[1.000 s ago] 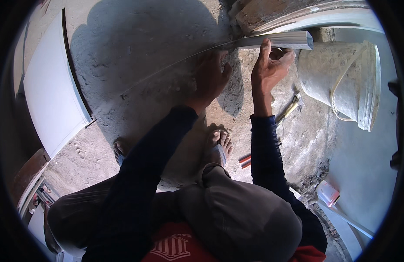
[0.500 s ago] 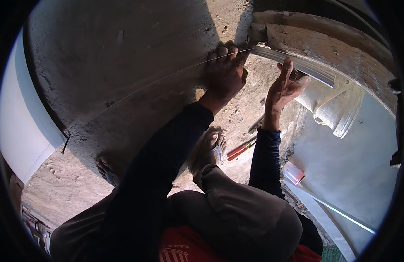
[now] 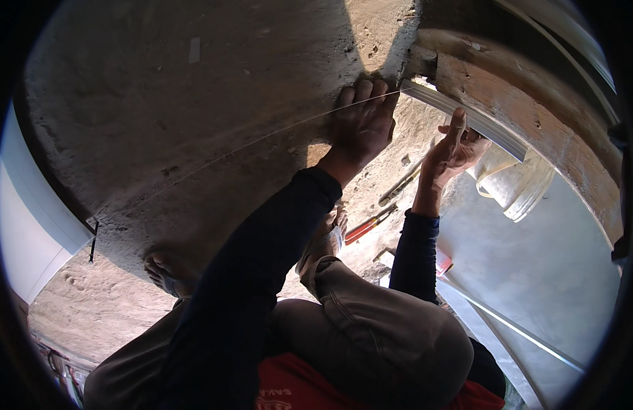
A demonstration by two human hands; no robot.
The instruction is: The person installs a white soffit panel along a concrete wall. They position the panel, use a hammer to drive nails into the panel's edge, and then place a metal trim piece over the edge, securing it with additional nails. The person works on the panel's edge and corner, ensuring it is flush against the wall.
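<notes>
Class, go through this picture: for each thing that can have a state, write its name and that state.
Left hand: open, back up, laid on the shaded ground.
Right hand: closed around the strip.
Strip: held, slanting down toward the picture's right.
String: stretched out, seemingly taut.
Red-handled tool: lying loose; open or shut unclear.
Bucket: partly hidden; contents not visible.
White board: partly out of view.

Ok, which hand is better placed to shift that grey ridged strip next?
Probably the right hand: it holds the grey ridged strip, while the left hand is palm-down on the ground, near the strip's left end.
</notes>
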